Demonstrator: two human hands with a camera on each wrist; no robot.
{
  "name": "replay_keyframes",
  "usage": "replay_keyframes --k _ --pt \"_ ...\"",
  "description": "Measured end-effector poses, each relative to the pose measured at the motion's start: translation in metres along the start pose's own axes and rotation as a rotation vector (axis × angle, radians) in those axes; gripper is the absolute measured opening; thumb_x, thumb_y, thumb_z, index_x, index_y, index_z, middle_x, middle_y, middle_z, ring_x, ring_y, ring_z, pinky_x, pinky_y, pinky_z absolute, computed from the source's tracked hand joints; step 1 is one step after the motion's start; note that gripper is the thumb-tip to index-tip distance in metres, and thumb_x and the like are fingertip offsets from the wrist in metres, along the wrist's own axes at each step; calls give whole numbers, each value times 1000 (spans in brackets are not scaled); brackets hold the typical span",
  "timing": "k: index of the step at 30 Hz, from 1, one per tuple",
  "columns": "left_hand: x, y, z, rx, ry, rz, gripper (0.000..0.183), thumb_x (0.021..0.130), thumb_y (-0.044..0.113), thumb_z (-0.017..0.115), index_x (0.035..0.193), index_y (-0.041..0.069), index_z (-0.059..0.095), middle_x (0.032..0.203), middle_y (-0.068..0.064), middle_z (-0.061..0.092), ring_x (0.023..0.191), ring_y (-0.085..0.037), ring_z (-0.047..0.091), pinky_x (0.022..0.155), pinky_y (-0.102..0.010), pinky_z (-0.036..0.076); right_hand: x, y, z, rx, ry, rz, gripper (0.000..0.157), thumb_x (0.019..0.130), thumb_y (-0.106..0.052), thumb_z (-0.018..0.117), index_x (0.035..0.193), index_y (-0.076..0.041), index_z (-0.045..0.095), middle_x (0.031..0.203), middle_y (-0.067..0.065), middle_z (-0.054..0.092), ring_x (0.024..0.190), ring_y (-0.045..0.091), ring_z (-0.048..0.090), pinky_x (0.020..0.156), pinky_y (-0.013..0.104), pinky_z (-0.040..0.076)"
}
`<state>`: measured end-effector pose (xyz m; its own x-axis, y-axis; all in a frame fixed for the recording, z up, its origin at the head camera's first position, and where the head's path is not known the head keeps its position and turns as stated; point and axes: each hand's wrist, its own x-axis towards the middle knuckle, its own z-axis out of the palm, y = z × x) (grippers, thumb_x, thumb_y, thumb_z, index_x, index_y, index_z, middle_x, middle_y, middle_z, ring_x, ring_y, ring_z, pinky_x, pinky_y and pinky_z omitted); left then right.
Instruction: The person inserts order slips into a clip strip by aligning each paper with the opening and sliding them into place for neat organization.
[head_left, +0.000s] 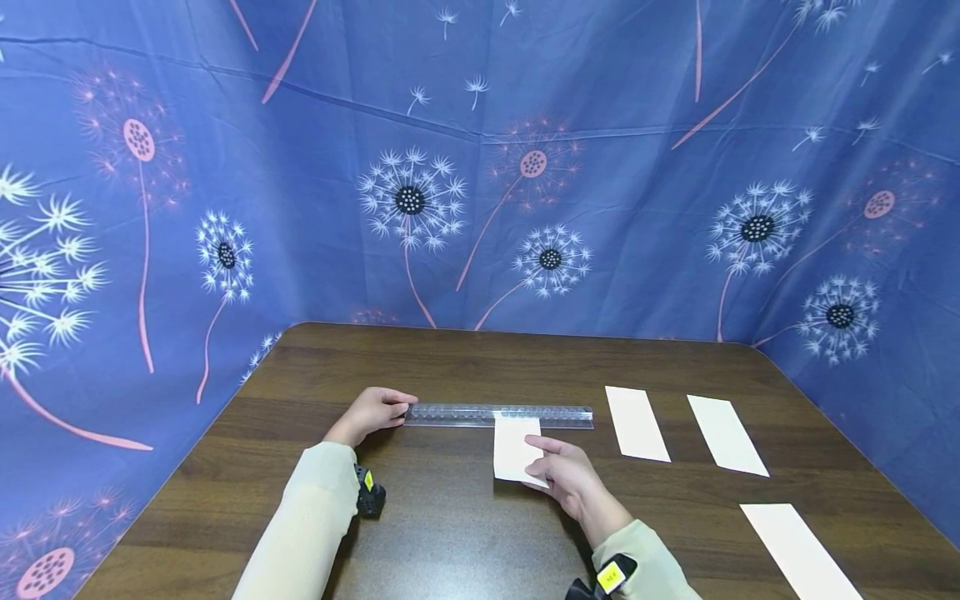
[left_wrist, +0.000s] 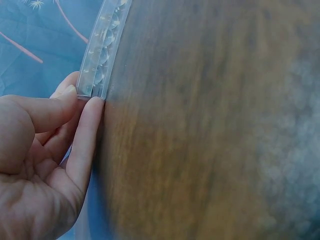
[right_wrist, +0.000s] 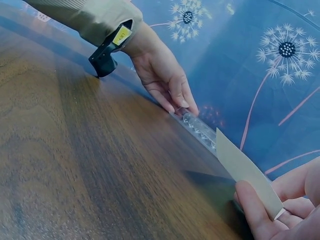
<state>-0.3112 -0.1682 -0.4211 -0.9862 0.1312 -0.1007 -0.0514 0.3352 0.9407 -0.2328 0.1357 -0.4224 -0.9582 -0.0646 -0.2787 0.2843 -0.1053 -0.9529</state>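
Note:
A long clear plastic strip [head_left: 450,413], ruler-like with a row of round shapes along it, lies across the table. My left hand [head_left: 372,412] pinches its left end between thumb and fingers, also visible in the left wrist view on the strip [left_wrist: 102,50]. My right hand [head_left: 572,477] holds a white paper piece [head_left: 516,450] by its near right corner, thumb on top and fingers beneath. The paper's far edge meets the strip near its middle; whether it is under or against it I cannot tell. In the right wrist view the paper [right_wrist: 247,170] is tilted up off the table.
Two white paper pieces [head_left: 637,423] [head_left: 727,435] lie flat to the right of the strip. Another white paper [head_left: 798,550] lies nearer, at the right. Behind the brown wooden table [head_left: 450,358] hangs a blue dandelion-patterned cloth [head_left: 480,208].

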Motion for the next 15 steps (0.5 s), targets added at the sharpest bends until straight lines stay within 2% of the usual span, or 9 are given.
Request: replay_keyframes --k 15 --pt "-2 1 -1 0 -10 -10 23 94 -1 52 113 -7 64 119 -20 58 102 -23 58 79 -31 53 -1 0 -5 -1 5 -8 56 72 21 52 127 13 48 94 14 57 73 16 59 72 35 56"
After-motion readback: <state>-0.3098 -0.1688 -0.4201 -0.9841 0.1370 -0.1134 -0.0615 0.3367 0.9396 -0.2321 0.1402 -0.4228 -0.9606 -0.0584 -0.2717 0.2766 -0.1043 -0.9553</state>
